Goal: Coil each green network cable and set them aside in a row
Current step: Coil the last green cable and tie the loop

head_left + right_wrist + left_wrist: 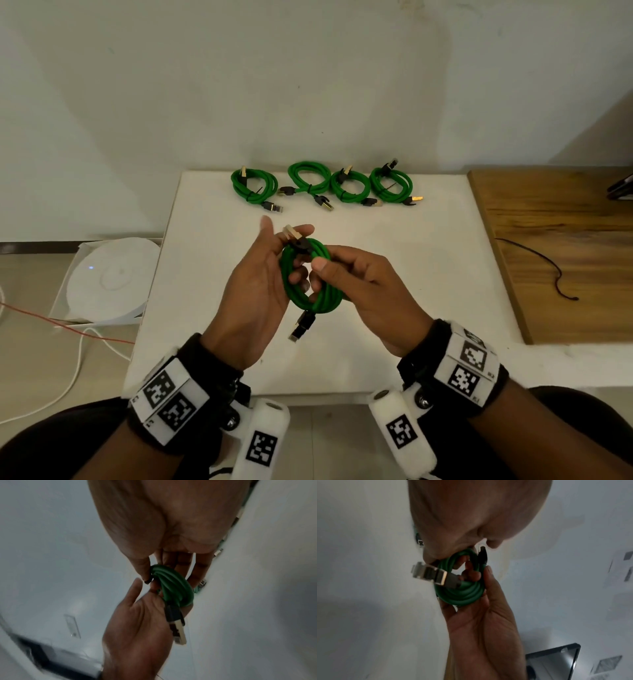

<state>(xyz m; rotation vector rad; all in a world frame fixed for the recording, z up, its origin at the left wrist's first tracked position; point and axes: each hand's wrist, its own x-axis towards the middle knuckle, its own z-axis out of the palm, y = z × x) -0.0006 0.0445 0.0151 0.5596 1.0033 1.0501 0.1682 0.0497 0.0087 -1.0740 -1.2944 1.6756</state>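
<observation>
**A:** How will that green cable handle?

**B:** Light, I'd judge, and springy. It bends easily, but the loops will likely try to open once released. Best taken across the whole bundle where the turns lie together, not by a plug, so no single loop slips free.

**A:** And its looks?

**B:** A round coil of several turns of smooth green cord, with a dark boot and a pale metal plug at each end. One plug sticks up at the top of the coil; the other hangs below it. It is held in the air above the white bench, near the middle.

**A:** Who has it?

**B:** Both. The right hand has a narrow grip, thumb and fingers pinching the right side of the bundle. The left hand has fingers curled through the middle of the coil, thumb standing free. The left wrist view shows fingertips poking through the ring.

**A:** I can't tell whether a tie is on it yet.

**B:** Nor can I.

**A:** Beyond that?

**B:** Four finished coils lie in a row along the far edge of the bench, close together. A wooden top with a thin dark cord stands on the right.
</observation>
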